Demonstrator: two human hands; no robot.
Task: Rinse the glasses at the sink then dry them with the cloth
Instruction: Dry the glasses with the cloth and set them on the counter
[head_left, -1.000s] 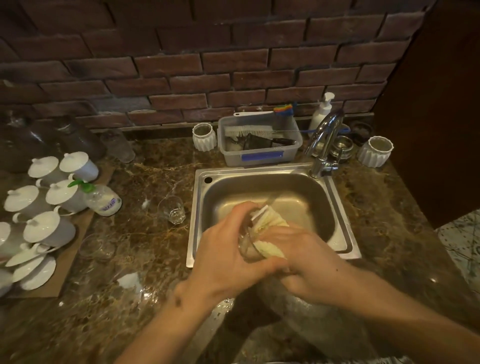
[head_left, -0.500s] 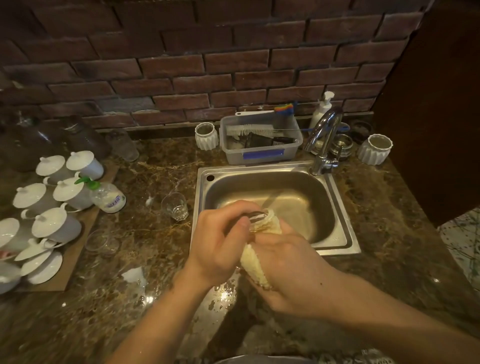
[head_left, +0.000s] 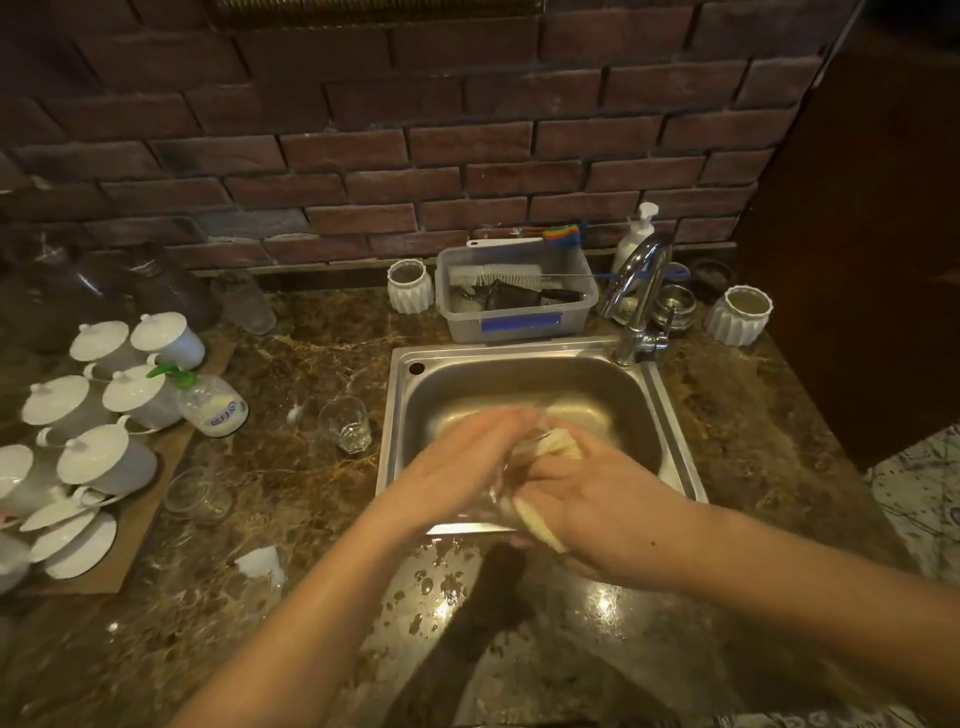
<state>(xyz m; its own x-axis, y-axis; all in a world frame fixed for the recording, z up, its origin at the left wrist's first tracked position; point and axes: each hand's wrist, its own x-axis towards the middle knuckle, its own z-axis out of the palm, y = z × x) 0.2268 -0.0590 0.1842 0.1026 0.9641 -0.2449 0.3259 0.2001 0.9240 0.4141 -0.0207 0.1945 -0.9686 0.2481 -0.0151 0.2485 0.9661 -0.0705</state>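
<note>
Over the front edge of the steel sink (head_left: 400, 415), my left hand (head_left: 462, 467) grips a clear glass (head_left: 501, 488) that lies tilted between both hands, mostly hidden. My right hand (head_left: 597, 509) holds a pale yellow cloth (head_left: 558, 447) bunched against and around the glass. The left hand is blurred by motion. Another clear glass (head_left: 345, 423) stands upright on the counter left of the sink. A low glass (head_left: 197, 493) sits further left, near the brown board.
The tap (head_left: 636, 291) arches over the sink's back right corner. A grey tub (head_left: 514, 306) with brushes sits behind the sink, flanked by white ribbed pots (head_left: 410, 286). Several lidded white cups (head_left: 104, 457) crowd a board at left, beside a soap bottle (head_left: 208, 400). Water drops wet the counter.
Both hands have shifted slightly away from me over the sink. The left hand's fingers have slid along the glass and the cloth has turned in the right hand.
</note>
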